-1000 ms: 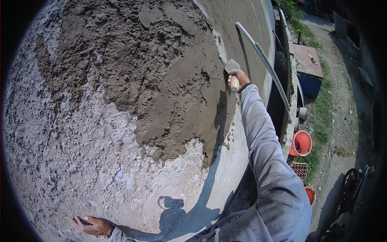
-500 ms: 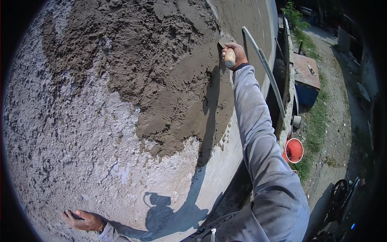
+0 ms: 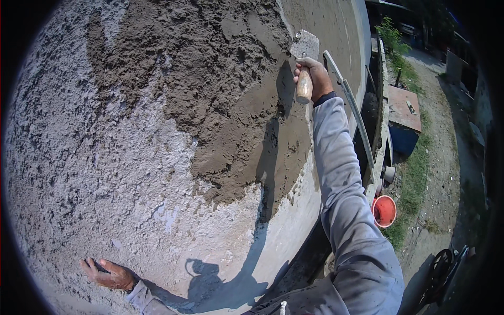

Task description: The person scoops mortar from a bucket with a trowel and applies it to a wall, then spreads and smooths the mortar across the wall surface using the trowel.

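My right hand (image 3: 318, 80) grips a trowel by its wooden handle, arm stretched upward. The trowel's blade (image 3: 305, 44) points up, its broad face spotted with mortar. It shows over the right edge of a patch of wet brown mortar (image 3: 226, 149); whether it touches the wall I cannot tell. That mortar is rough and lumpy at upper left, smeared smoother nearer my right arm. At lower left, my left hand (image 3: 113, 276) rests with fingers slightly parted by the bare, rough grey wall (image 3: 121, 184), holding nothing visible. Shadows of my head and arm fall across wall and mortar.
Right of my arm a long, thin straight bar (image 3: 350, 107) leans along the wall. Beyond a low wall (image 3: 382, 105) stand a blue box with a brown top (image 3: 403, 107) and a red bucket (image 3: 384, 211). Grass and a gravel path run past them.
My right hand has shifted slightly right and down in view, and the trowel blade has turned so its broad face shows. My left hand stays in nearly the same place.
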Demonstrator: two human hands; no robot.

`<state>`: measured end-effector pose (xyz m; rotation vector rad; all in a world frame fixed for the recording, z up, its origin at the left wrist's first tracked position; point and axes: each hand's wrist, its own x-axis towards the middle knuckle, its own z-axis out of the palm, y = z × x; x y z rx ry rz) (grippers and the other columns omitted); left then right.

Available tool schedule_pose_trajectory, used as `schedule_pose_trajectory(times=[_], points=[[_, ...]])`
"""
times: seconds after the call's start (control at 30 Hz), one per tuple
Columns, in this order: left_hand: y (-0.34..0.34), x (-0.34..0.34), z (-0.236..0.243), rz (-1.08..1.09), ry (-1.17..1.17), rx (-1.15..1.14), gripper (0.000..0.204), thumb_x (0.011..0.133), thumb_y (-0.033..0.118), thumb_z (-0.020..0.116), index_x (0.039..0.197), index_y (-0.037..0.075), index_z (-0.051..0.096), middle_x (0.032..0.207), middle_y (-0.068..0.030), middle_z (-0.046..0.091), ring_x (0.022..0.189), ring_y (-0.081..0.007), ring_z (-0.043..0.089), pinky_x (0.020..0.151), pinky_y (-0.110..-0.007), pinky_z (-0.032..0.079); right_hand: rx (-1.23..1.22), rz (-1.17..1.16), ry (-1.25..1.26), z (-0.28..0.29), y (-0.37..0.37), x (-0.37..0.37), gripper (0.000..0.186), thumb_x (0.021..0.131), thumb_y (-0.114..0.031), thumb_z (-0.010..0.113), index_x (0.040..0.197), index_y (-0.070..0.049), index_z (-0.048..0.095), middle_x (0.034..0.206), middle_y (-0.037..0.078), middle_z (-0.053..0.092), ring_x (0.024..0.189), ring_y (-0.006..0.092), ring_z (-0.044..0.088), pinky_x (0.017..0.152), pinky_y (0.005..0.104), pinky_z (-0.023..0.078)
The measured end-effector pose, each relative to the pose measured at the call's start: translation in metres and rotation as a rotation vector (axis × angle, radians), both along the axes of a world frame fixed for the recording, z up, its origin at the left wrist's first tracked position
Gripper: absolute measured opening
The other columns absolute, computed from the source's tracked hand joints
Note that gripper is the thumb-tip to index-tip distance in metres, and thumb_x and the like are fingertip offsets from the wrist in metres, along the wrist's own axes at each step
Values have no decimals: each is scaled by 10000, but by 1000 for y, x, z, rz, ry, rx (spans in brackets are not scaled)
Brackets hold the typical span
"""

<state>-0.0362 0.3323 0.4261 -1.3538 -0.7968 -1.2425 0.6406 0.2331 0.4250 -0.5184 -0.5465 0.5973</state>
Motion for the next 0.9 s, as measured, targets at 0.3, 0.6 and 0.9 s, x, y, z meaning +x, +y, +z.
schedule_pose_trajectory(times=[0.3,0.6,0.9], points=[[-3,4,1,-5,-31,24,349,947,286,401,1142,11,492,1238,-217,466,1133,-365,462,899,-487,382,-743,14,172,-342,-114,-151,222,748,-192,629,876,-59,506,605,76,510,489,193,524,457,334,447],[-11,6,4,-13,-21,67,314,939,256,418,1136,22,492,1226,-210,486,1110,-357,482,895,-473,375,-1138,-313,-85,-323,-96,-165,148,697,-109,595,774,4,539,603,122,575,420,214,561,381,338,454],[-4,8,-1,2,-12,32,328,941,278,422,1122,16,501,1212,-209,496,1111,-354,481,899,-470,385,-822,-761,-990,22,6,-162,337,731,-273,556,903,16,577,836,252,622,834,404,598,752,444,481]])
